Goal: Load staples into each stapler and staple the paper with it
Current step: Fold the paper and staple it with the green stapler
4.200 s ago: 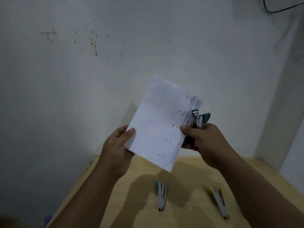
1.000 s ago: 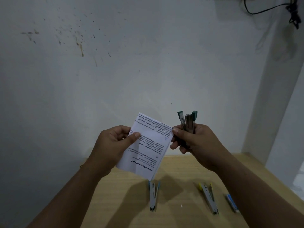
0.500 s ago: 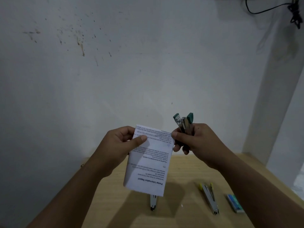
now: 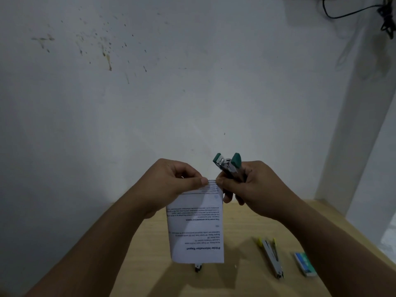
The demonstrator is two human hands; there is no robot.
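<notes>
A folded printed paper (image 4: 197, 228) hangs upright in the air above the table, its text upside down. My left hand (image 4: 171, 183) pinches its top edge between thumb and fingers. My right hand (image 4: 250, 187) grips a green-tipped stapler (image 4: 230, 168) that points up, and its thumb touches the paper's top right corner. A yellow-tipped stapler (image 4: 271, 257) lies on the wooden table (image 4: 240, 281) to the right. Only the tip of another stapler (image 4: 198, 267) shows below the paper.
A small blue-and-white staple box (image 4: 304, 264) lies right of the yellow-tipped stapler. A stained white wall (image 4: 171, 93) rises right behind the table. A white wall corner (image 4: 353, 146) bounds the right side, and a black cable (image 4: 353, 11) hangs top right.
Both hands have come closer together at the paper's top edge. The paper now hangs straight down and hides most of the stapler lying behind it. The green-tipped stapler stays in my right hand.
</notes>
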